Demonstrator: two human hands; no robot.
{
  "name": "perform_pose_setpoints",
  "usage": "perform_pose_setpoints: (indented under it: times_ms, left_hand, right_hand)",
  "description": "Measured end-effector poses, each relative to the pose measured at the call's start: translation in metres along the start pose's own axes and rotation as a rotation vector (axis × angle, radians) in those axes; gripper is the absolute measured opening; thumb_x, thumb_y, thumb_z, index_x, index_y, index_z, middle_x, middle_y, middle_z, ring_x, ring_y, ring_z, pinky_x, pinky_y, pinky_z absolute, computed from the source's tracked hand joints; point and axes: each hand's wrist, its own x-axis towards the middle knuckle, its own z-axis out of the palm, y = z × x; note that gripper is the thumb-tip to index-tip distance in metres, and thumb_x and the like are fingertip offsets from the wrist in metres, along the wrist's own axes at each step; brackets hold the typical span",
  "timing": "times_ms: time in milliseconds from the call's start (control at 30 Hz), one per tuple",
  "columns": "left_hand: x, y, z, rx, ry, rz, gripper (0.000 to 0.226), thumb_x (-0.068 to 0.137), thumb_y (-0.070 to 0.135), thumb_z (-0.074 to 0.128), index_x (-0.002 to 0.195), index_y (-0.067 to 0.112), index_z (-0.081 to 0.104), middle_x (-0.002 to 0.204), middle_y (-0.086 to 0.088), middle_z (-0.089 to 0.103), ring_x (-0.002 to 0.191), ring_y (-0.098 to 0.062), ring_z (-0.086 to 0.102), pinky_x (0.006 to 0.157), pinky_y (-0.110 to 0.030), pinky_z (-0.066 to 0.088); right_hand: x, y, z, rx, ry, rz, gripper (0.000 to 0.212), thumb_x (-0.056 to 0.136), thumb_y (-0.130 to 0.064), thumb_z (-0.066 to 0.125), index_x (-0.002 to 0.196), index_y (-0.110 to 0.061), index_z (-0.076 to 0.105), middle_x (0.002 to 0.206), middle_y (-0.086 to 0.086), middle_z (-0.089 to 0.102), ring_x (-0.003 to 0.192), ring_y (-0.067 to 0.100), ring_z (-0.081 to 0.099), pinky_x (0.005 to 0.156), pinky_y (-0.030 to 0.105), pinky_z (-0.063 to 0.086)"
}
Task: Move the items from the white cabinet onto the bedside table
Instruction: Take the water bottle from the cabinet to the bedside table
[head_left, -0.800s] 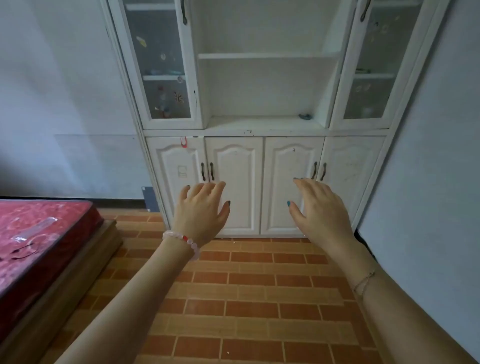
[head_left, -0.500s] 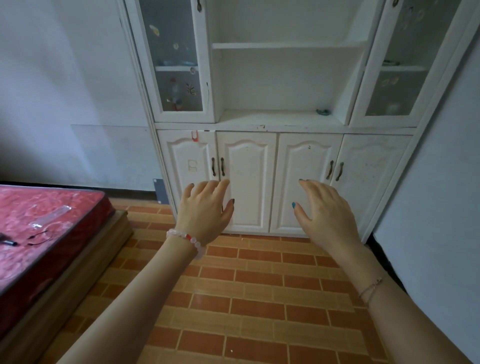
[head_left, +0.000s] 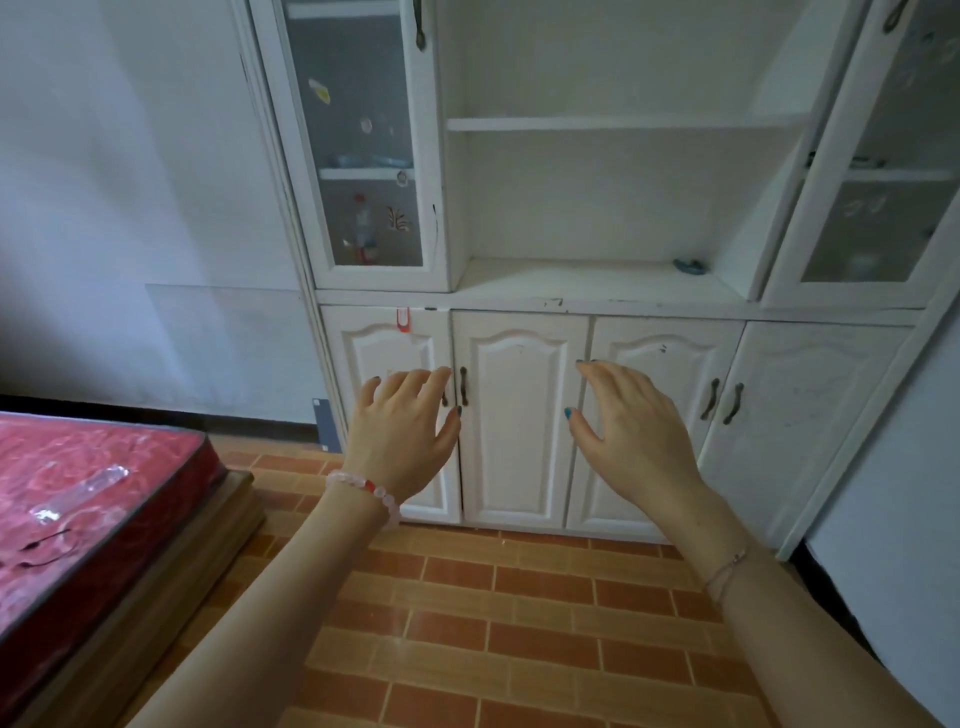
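From the head camera, the white cabinet (head_left: 597, 312) fills the upper centre and right of the frame. The left hand (head_left: 402, 434) and right hand (head_left: 631, 428) hover before its shut lower doors, each grip spread wide and holding nothing. A small blue item (head_left: 690, 266) lies on the open middle shelf, right of centre. This looks like the approach step; next comes reaching up to that item. The bedside table is not in view.
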Motion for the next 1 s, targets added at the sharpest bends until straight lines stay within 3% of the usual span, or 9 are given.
perform_pose_setpoints:
  times_ms: [300,600,1000]
  left_hand:
    - [0.076,-0.052,0.042,0.006,-0.040,-0.036,0.043,0.092,0.036,0.050,0.129,0.014,0.050,0.121,-0.007,0.062,0.114,-0.028,0.056,0.099,-0.046,0.038]
    - [0.151,-0.091,0.088,0.075,-0.004,-0.085,0.040,0.091,0.035,0.053,0.125,0.014,0.053,0.116,-0.007,0.065,0.108,-0.030,0.060,0.097,-0.048,0.040]
    - [0.328,-0.128,0.158,0.186,0.119,-0.162,0.040,0.091,0.037,0.049,0.123,0.013,0.056,0.118,-0.006,0.064,0.109,-0.029,0.060,0.096,-0.046,0.042]
  right_hand:
    - [0.100,0.000,0.046,0.029,0.018,-0.029,0.051,0.093,-0.035,0.043,0.139,-0.017,0.034,0.141,0.001,0.042,0.130,0.019,0.035,0.105,0.036,0.030]
    - [0.207,0.020,0.101,0.082,0.032,-0.082,0.052,0.093,-0.034,0.044,0.140,-0.017,0.033,0.142,0.002,0.041,0.131,0.020,0.034,0.107,0.037,0.029]
    - [0.412,0.070,0.158,0.142,0.149,-0.235,0.050,0.089,-0.028,0.052,0.134,-0.010,0.043,0.131,0.009,0.052,0.121,0.028,0.045,0.098,0.041,0.037]
